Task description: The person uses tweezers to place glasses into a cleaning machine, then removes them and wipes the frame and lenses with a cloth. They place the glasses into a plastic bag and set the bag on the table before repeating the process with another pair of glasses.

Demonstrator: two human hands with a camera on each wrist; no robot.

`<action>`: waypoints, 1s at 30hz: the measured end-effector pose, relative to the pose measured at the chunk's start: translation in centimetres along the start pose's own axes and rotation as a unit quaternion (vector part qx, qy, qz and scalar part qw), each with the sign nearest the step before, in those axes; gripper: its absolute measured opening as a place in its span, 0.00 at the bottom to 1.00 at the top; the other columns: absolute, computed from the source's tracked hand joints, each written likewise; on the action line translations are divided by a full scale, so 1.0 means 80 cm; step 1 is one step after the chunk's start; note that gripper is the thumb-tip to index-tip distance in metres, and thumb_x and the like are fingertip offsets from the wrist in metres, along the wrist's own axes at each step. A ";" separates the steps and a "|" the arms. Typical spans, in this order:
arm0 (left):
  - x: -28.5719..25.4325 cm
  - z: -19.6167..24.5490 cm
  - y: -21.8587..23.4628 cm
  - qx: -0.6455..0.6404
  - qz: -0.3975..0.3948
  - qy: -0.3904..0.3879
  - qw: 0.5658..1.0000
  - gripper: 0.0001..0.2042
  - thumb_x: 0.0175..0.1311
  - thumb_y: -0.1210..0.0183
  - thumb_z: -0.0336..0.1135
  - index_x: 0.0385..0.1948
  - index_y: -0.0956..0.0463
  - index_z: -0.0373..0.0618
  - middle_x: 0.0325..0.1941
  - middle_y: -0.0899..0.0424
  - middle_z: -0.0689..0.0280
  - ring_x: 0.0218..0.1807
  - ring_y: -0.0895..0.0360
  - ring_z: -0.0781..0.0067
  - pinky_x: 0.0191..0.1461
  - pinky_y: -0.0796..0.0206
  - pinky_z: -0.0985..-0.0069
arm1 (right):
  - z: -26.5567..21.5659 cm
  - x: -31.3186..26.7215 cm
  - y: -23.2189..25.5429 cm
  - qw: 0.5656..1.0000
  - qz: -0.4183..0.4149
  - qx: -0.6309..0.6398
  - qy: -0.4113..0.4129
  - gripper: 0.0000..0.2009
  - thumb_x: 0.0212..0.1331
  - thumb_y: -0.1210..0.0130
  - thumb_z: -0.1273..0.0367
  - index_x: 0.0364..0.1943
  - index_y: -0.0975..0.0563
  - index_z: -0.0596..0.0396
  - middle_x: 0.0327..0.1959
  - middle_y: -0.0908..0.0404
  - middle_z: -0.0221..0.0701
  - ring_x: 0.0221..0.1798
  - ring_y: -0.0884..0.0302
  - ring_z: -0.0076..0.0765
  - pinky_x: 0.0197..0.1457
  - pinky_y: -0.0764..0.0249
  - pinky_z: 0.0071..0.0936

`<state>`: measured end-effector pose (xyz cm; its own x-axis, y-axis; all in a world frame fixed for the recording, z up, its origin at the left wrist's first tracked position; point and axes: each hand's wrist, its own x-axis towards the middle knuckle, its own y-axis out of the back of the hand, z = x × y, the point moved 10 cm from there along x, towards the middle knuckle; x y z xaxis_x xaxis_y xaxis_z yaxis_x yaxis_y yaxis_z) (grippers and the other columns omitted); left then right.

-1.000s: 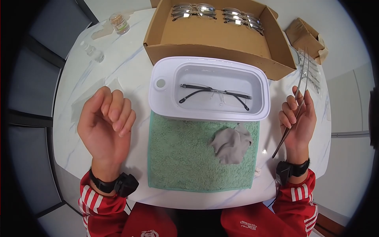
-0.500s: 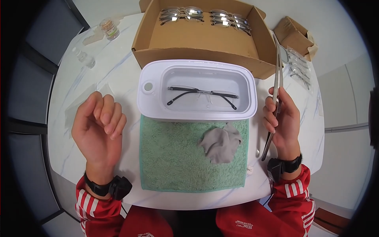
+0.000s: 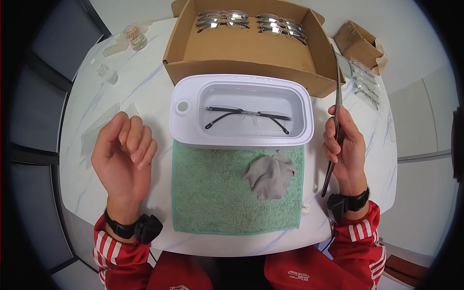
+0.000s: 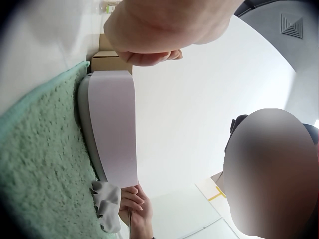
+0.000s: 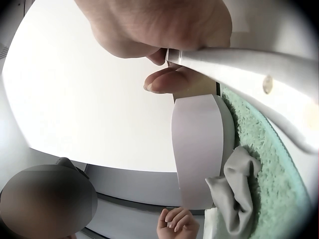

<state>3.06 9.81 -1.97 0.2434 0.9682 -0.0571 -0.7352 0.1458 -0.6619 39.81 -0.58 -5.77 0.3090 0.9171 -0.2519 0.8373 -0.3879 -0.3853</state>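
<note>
The left hand (image 3: 123, 159) is raised palm up left of the white tub (image 3: 187, 128), its fingers loosely bent and holding nothing. On the tub's right, the right hand (image 3: 350, 154) grips long metal tweezers (image 3: 329, 176) by the middle, tips pointing away from the body; their wide rear end shows close up in the right wrist view (image 5: 239, 67). Inside the tub lies one pair of glasses (image 3: 274, 116) with dark temples. Neither hand touches the tub. A crumpled grey cloth (image 3: 270, 178) rests on the green towel (image 3: 208, 193) in front of it.
Behind the tub stands an open cardboard box (image 3: 241, 67) with several glasses (image 3: 222, 20) in two groups. Bagged glasses (image 3: 366, 84) and a small brown box (image 3: 360, 43) are at the right. A jar (image 3: 135, 38) and clear bottle (image 3: 105, 72) stand back left.
Against the tub, the tweezers have swung from leaning right to nearly upright, and their two arms now show edge-on as one. The whole head view has shifted; the left hand keeps its pose.
</note>
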 end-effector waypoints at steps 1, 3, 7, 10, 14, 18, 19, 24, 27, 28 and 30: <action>0.000 0.000 0.000 0.000 0.000 0.000 1.000 0.15 0.76 0.55 0.36 0.24 0.41 0.50 0.22 0.39 0.72 0.21 0.46 0.82 0.20 0.49 0.83 | 0.000 0.000 -0.001 1.000 0.000 0.000 0.000 0.15 0.76 0.55 0.56 0.50 0.27 0.52 0.25 0.23 0.28 0.14 0.36 0.19 0.14 0.38 0.19; 0.001 0.000 -0.001 0.000 -0.001 -0.001 1.000 0.15 0.76 0.55 0.36 0.24 0.41 0.50 0.22 0.39 0.72 0.21 0.46 0.82 0.20 0.49 0.83 | -0.001 -0.001 -0.003 1.000 0.010 0.009 0.003 0.15 0.77 0.56 0.56 0.50 0.27 0.53 0.26 0.22 0.29 0.16 0.34 0.20 0.17 0.33 0.21; 0.001 0.000 0.002 0.004 0.021 -0.001 1.000 0.16 0.75 0.55 0.37 0.22 0.43 0.51 0.20 0.36 0.71 0.19 0.45 0.82 0.21 0.48 0.82 | -0.002 -0.001 -0.003 1.000 0.010 0.027 -0.003 0.16 0.78 0.57 0.57 0.50 0.27 0.54 0.26 0.21 0.29 0.17 0.31 0.22 0.19 0.29 0.22; 0.000 0.000 0.003 0.004 0.020 -0.001 1.000 0.16 0.75 0.55 0.37 0.22 0.43 0.51 0.20 0.37 0.71 0.19 0.44 0.82 0.21 0.48 0.82 | 0.001 0.002 0.001 0.999 -0.023 0.043 0.001 0.15 0.78 0.57 0.57 0.50 0.27 0.54 0.26 0.21 0.30 0.18 0.30 0.22 0.20 0.28 0.23; 0.001 0.000 0.004 0.002 0.019 -0.002 1.000 0.16 0.75 0.55 0.37 0.22 0.43 0.51 0.21 0.37 0.71 0.20 0.44 0.82 0.21 0.48 0.83 | 0.000 0.001 -0.002 0.999 -0.029 0.046 0.001 0.15 0.78 0.57 0.57 0.50 0.27 0.54 0.26 0.21 0.30 0.19 0.29 0.22 0.22 0.26 0.23; 0.001 0.000 0.003 0.007 0.013 -0.004 1.000 0.15 0.75 0.55 0.37 0.22 0.43 0.51 0.21 0.37 0.71 0.20 0.44 0.83 0.21 0.48 0.83 | 0.000 0.001 -0.005 0.998 -0.033 0.060 0.002 0.15 0.78 0.56 0.57 0.50 0.27 0.54 0.27 0.20 0.30 0.20 0.27 0.22 0.24 0.26 0.23; 0.001 0.000 0.004 0.006 0.012 -0.004 1.000 0.15 0.75 0.55 0.37 0.22 0.43 0.51 0.21 0.37 0.72 0.20 0.44 0.83 0.21 0.48 0.83 | 0.000 0.001 -0.003 0.998 -0.032 0.060 0.002 0.15 0.78 0.56 0.57 0.50 0.27 0.54 0.27 0.20 0.30 0.20 0.27 0.22 0.24 0.26 0.23; 0.001 -0.001 0.003 0.004 0.013 -0.004 1.000 0.15 0.75 0.55 0.36 0.23 0.43 0.51 0.21 0.37 0.72 0.20 0.44 0.83 0.21 0.48 0.83 | 0.003 0.002 0.004 0.998 -0.010 0.064 -0.006 0.14 0.78 0.56 0.58 0.48 0.26 0.53 0.28 0.17 0.31 0.21 0.25 0.25 0.31 0.22 0.27; 0.001 -0.001 0.003 0.004 0.014 -0.004 1.000 0.15 0.75 0.55 0.36 0.22 0.43 0.51 0.21 0.37 0.71 0.20 0.44 0.83 0.21 0.48 0.83 | 0.003 0.002 0.007 0.997 -0.011 0.073 -0.004 0.14 0.78 0.55 0.59 0.47 0.25 0.53 0.27 0.17 0.31 0.22 0.25 0.25 0.32 0.23 0.28; 0.001 -0.001 0.004 0.004 0.012 -0.005 1.000 0.15 0.75 0.55 0.36 0.22 0.43 0.51 0.21 0.37 0.71 0.20 0.44 0.83 0.21 0.48 0.83 | 0.003 0.003 0.008 0.997 -0.010 0.073 -0.004 0.14 0.78 0.55 0.59 0.47 0.25 0.53 0.27 0.17 0.31 0.22 0.25 0.25 0.32 0.23 0.28; 0.001 -0.001 0.004 0.004 0.011 -0.005 1.000 0.15 0.75 0.55 0.36 0.22 0.43 0.51 0.21 0.37 0.71 0.20 0.44 0.83 0.21 0.48 0.83 | 0.002 0.003 0.006 0.996 -0.029 0.087 0.002 0.13 0.78 0.55 0.59 0.46 0.25 0.53 0.26 0.17 0.30 0.22 0.26 0.25 0.33 0.26 0.27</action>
<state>2.92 9.93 -2.25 0.2209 0.9733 -0.0630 -0.7452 0.1268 -0.6547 40.20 -0.56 -6.14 0.2637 0.9390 -0.2208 0.7636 -0.3431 -0.5470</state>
